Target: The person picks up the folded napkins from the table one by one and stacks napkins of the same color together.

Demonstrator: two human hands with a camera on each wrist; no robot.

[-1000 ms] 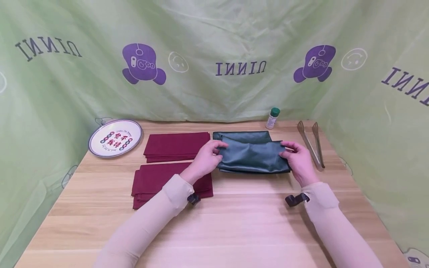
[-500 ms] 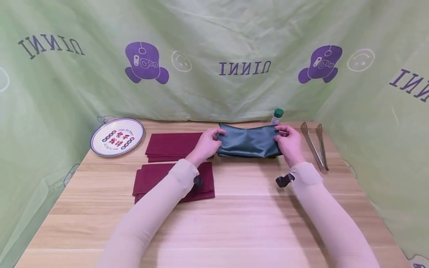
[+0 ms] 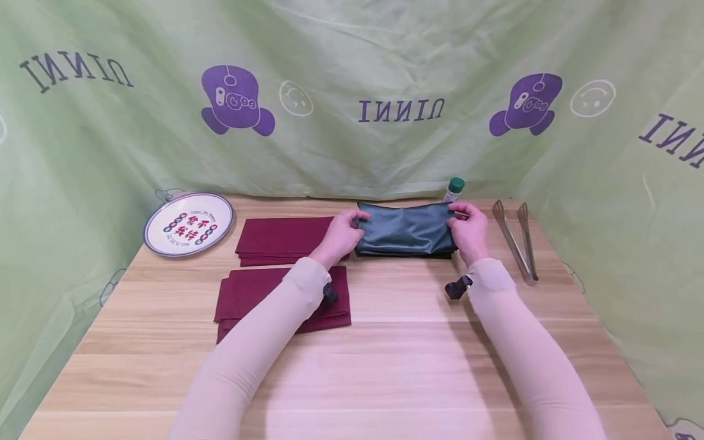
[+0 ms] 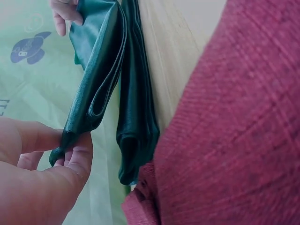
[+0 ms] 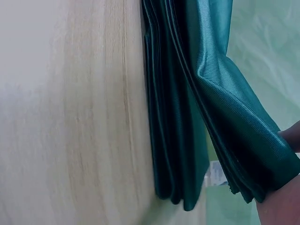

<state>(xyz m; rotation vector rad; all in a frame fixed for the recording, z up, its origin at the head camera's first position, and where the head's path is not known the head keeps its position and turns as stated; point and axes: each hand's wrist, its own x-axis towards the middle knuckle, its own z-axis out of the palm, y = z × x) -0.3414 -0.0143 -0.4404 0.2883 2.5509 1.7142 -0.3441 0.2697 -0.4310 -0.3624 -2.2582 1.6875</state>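
Observation:
A folded dark green satiny cloth [image 3: 407, 229] spans between my two hands at the back of the table. My left hand [image 3: 342, 237] pinches its left far corner between thumb and fingers, and my right hand [image 3: 470, 232] pinches the right far corner. Beneath lies a second folded green cloth [image 4: 136, 108], mostly covered in the head view. In the left wrist view the upper cloth tilts up from the lower one, its far edge raised. The right wrist view shows the layered folds of the lower cloth [image 5: 176, 126] lying against the table, the held cloth angled away from them.
Two stacks of folded maroon cloth [image 3: 286, 235] lie left of the green ones, the nearer partly under my left sleeve. A white patterned plate [image 3: 188, 225] stands far left. A green-capped bottle [image 3: 455, 185] is behind the green cloth; metal tongs [image 3: 517, 244] lie right.
Both hands have carried the green cloth away from me and slightly left, over the other folded green cloth. In the last half second it has settled slightly lower.

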